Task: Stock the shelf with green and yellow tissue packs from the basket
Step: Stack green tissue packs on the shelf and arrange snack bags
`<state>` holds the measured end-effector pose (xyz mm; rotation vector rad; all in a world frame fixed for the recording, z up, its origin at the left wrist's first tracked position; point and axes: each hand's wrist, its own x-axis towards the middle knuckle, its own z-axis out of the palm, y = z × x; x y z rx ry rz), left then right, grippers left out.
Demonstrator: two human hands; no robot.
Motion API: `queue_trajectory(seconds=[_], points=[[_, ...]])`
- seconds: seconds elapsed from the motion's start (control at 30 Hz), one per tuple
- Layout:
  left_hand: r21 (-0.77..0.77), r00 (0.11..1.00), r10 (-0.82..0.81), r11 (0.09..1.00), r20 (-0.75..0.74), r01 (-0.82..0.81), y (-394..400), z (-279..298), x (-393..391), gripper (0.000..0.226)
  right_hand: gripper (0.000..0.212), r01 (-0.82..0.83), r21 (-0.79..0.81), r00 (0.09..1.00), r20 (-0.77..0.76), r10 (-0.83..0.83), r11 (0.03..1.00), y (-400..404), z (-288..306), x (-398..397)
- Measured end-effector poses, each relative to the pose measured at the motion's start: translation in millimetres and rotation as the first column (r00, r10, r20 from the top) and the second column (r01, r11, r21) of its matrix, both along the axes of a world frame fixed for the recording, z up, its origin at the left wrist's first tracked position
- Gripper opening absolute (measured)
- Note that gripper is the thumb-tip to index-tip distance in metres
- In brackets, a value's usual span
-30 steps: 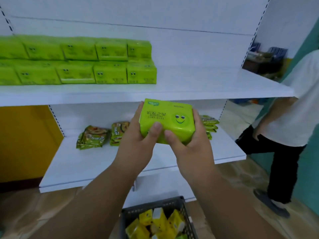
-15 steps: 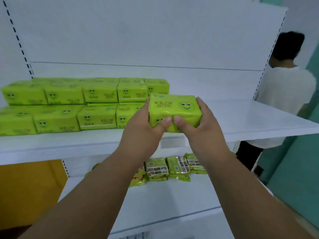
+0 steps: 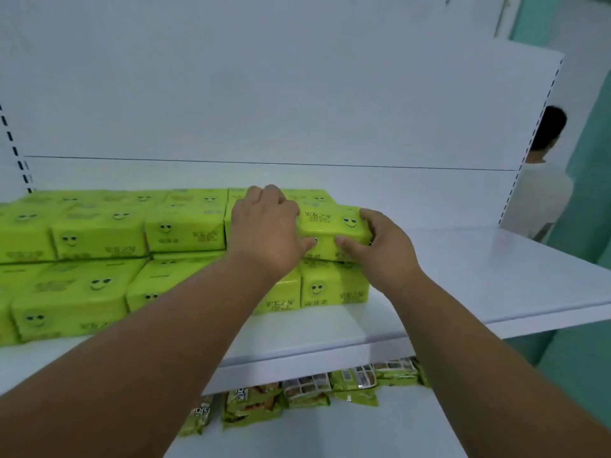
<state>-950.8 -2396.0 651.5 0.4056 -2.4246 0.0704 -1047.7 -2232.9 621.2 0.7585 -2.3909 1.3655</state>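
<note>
Hands first: my left hand (image 3: 264, 231) and right hand (image 3: 380, 246) both hold one green tissue pack (image 3: 334, 226) on the upper shelf (image 3: 496, 276). The left hand grips the pack's left end, fingers curled over its far top edge and thumb pressed against its near face. The right hand wraps the pack's right end, fingers round the side and thumb on the near face, the two thumbs close together.

That pack sits on top of a lower tissue pack (image 3: 334, 289) at the right end of the stacked tissue packs (image 3: 99, 246), so it forms the right-hand end of the second layer. It looks slightly skewed against the neighbour on its left, but I cannot tell whether its full weight rests on the pack beneath. The stack runs leftward out of view, two layers high, each pack showing a printed smiley face. To the right of the stack, the shelf surface is bare white.

Below, on the lower shelf (image 3: 363, 431), a row of green snack packets (image 3: 297, 391) lies partly hidden under the upper shelf's near edge. At the far right, past the shelving's perforated upright, a person in a white shirt (image 3: 542, 193) stands facing away.
</note>
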Motion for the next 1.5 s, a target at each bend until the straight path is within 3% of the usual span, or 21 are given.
queue_trajectory(seconds=[0.23, 0.57, 0.8, 0.97, 1.2, 1.5], points=[[0.033, 0.986, -0.041, 0.999, 0.160, 0.037, -25.9, -12.1, -30.6, 0.069, 0.050, -0.001, 0.174, 1.000, -0.003, 0.002, 0.985, -19.8, 6.3, -40.3], [-0.095, 0.992, 0.062, 0.994, 0.111, -0.052, -27.3, -22.6, -42.4, 0.053, 0.053, 0.056, 0.315, 0.998, -0.037, -0.046, 0.947, -44.1, 11.6, -46.5], [-0.121, 0.996, 0.061, 0.991, 0.071, -0.052, -20.8, -18.5, -45.8, 0.041, 0.065, 0.132, 0.482, 0.989, -0.122, -0.083, 0.866, -56.5, 13.9, -40.3], [-0.099, 0.996, -0.045, 0.994, -0.078, 0.037, -14.7, -29.3, -33.4, 0.045, 0.067, 0.202, 0.390, 0.968, -0.221, -0.122, 0.899, -52.3, 11.9, -17.4], [-0.109, 0.942, -0.242, 0.969, -0.233, 0.221, 22.2, -29.1, -1.0, 0.041, 0.053, 0.133, 0.214, 0.934, -0.352, -0.051, 0.968, -30.9, 8.9, 29.1], [-0.097, 0.854, -0.368, 0.929, -0.369, 0.358, 154.6, -39.9, 28.0, 0.037, 0.038, 0.096, 0.067, 0.880, -0.472, -0.053, 0.993, 94.6, 0.6, 74.4]])
